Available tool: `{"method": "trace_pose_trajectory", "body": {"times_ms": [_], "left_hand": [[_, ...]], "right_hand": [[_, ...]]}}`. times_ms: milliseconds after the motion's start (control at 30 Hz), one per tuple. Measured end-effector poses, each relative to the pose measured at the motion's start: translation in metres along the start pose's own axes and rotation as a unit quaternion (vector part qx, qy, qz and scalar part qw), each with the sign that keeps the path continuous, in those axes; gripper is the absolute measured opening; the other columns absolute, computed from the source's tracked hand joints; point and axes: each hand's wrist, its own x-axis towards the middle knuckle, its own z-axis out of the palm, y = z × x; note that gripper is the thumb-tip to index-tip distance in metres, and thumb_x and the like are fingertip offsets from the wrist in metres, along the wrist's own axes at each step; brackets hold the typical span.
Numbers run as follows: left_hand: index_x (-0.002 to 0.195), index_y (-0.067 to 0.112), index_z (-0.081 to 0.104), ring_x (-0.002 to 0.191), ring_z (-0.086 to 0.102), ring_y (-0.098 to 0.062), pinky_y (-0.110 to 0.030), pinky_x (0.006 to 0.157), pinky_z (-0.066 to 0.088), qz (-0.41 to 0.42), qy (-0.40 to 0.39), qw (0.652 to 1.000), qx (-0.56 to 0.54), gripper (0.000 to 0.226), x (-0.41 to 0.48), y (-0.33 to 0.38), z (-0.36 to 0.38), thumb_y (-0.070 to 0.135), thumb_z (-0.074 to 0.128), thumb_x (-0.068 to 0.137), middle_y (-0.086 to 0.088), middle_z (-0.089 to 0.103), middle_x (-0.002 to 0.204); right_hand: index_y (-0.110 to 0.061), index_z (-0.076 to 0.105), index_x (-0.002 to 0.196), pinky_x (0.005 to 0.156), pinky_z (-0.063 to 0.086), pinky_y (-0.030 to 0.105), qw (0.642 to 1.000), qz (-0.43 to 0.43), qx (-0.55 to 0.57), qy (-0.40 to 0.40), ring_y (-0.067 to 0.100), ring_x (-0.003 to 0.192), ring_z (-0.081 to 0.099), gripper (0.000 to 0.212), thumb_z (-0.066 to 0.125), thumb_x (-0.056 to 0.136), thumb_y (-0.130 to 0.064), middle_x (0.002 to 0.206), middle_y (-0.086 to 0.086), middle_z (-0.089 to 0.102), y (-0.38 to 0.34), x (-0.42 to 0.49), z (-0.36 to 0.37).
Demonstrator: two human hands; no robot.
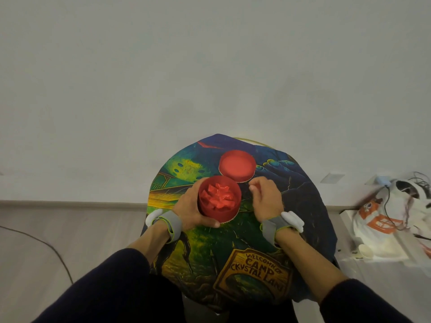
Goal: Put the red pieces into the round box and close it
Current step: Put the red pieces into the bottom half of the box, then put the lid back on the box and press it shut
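A round red box (pixel 229 214) stands open on the small round table (pixel 256 252), which is covered by a colourful printed cloth. Several red pieces (pixel 218 197) lie inside the box. My left hand (pixel 190 209) wraps around the box's left side and front, thumb along its near rim. The red lid (pixel 236 166) lies just behind the box, hollow side up, touching or almost touching it. My right hand (pixel 265 198) hovers to the right of the box with its fingers curled loosely and apart; I see nothing in it.
A white plastic bag (pixel 382 220) with orange print and some cables lies on the floor to the right. A dark cable (pixel 46 243) runs across the floor at left. A pale wall rises behind the table.
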Motion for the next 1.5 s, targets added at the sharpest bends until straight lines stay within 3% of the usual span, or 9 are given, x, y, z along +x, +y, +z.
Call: {"method": "trace_pose_trajectory", "body": {"times_ms": [133, 267, 433, 600, 733, 933, 1133, 1300, 1500], "left_hand": [[0.155, 0.030, 0.034, 0.141, 0.054, -0.024, -0.054, 0.121, 0.043, 0.002, 0.003, 1.000, -0.004, 0.129, 0.000, -0.001, 0.000, 0.035, 0.103, 0.047, 0.001, 0.057, 0.148], [0.155, 0.033, 0.034, 0.138, 0.057, -0.022, -0.053, 0.119, 0.046, 0.000, 0.009, 1.000, -0.011, 0.129, 0.000, -0.001, -0.001, 0.034, 0.104, 0.046, 0.002, 0.059, 0.146], [0.155, 0.034, 0.032, 0.138, 0.057, -0.023, -0.052, 0.118, 0.047, 0.001, 0.007, 1.000, -0.013, 0.130, -0.001, -0.001, -0.001, 0.037, 0.103, 0.047, 0.002, 0.058, 0.147], [0.156, 0.033, 0.033, 0.141, 0.055, -0.023, -0.053, 0.121, 0.044, -0.001, 0.008, 1.000, -0.006, 0.130, 0.001, -0.003, 0.000, 0.035, 0.104, 0.046, 0.002, 0.056, 0.148], [0.157, 0.036, 0.031, 0.143, 0.052, -0.022, -0.054, 0.123, 0.041, -0.004, 0.007, 1.000, 0.001, 0.132, 0.001, -0.003, 0.000, 0.038, 0.104, 0.046, 0.003, 0.055, 0.149], [0.158, 0.035, 0.030, 0.144, 0.051, -0.021, -0.053, 0.123, 0.041, -0.003, 0.006, 1.000, 0.001, 0.133, 0.002, -0.002, -0.001, 0.038, 0.104, 0.047, 0.004, 0.054, 0.151], [0.157, 0.036, 0.031, 0.142, 0.053, -0.019, -0.052, 0.122, 0.042, -0.001, 0.003, 1.000, -0.013, 0.131, 0.001, -0.002, 0.000, 0.041, 0.104, 0.048, 0.006, 0.055, 0.150], [0.158, 0.034, 0.031, 0.143, 0.052, -0.019, -0.051, 0.123, 0.042, -0.003, 0.002, 1.000, -0.019, 0.131, 0.000, -0.001, -0.001, 0.042, 0.104, 0.050, 0.006, 0.054, 0.150], [0.157, 0.032, 0.032, 0.140, 0.056, -0.019, -0.051, 0.123, 0.042, -0.009, 0.003, 1.000, -0.025, 0.132, -0.001, 0.003, 0.000, 0.040, 0.104, 0.048, 0.005, 0.058, 0.147]], "right_hand": [[-0.007, 0.067, 0.112, 0.083, 0.037, 0.028, 0.995, -0.060, 0.062, 0.046, 0.027, 0.101, 0.058, 0.015, 0.056, 0.102, -0.010, 0.109, 0.010, 0.064, -0.037, 0.010, -0.013], [-0.014, 0.065, 0.122, 0.087, 0.038, 0.015, 0.983, -0.151, 0.101, -0.004, 0.015, 0.104, 0.058, 0.022, 0.060, 0.100, -0.016, 0.116, 0.004, 0.066, -0.071, 0.010, -0.008], [-0.021, 0.064, 0.131, 0.091, 0.047, 0.039, 0.980, -0.188, 0.038, -0.050, 0.022, 0.103, 0.059, 0.033, 0.062, 0.099, -0.031, 0.110, -0.002, 0.073, -0.069, 0.003, 0.009], [-0.014, 0.067, 0.125, 0.107, 0.039, 0.044, 0.996, -0.045, 0.069, 0.035, 0.030, 0.125, 0.050, 0.028, 0.064, 0.098, -0.021, 0.131, 0.011, 0.059, -0.044, 0.019, 0.007], [-0.023, 0.053, 0.143, 0.116, 0.032, 0.056, 0.994, 0.112, 0.011, -0.009, 0.039, 0.144, 0.033, 0.046, 0.060, 0.099, -0.033, 0.157, 0.017, 0.037, -0.027, 0.041, 0.006], [-0.024, 0.053, 0.145, 0.116, 0.031, 0.057, 0.983, 0.145, -0.037, -0.105, 0.034, 0.151, 0.024, 0.048, 0.048, 0.102, -0.046, 0.159, 0.010, 0.040, -0.013, 0.058, 0.021], [-0.010, 0.044, 0.151, 0.118, 0.029, 0.043, 0.987, 0.149, 0.034, -0.041, 0.030, 0.148, 0.035, 0.049, 0.048, 0.106, -0.026, 0.163, 0.007, 0.036, -0.011, 0.056, 0.020], [-0.011, 0.056, 0.141, 0.115, 0.032, 0.041, 0.993, 0.046, 0.097, 0.043, 0.026, 0.141, 0.042, 0.048, 0.058, 0.095, 0.000, 0.154, 0.006, 0.046, -0.021, 0.046, 0.001], [-0.028, 0.048, 0.144, 0.102, 0.049, 0.027, 0.981, -0.082, 0.171, 0.029, 0.017, 0.121, 0.057, 0.084, 0.058, 0.072, 0.014, 0.141, 0.002, 0.048, -0.050, 0.029, -0.019]]}}
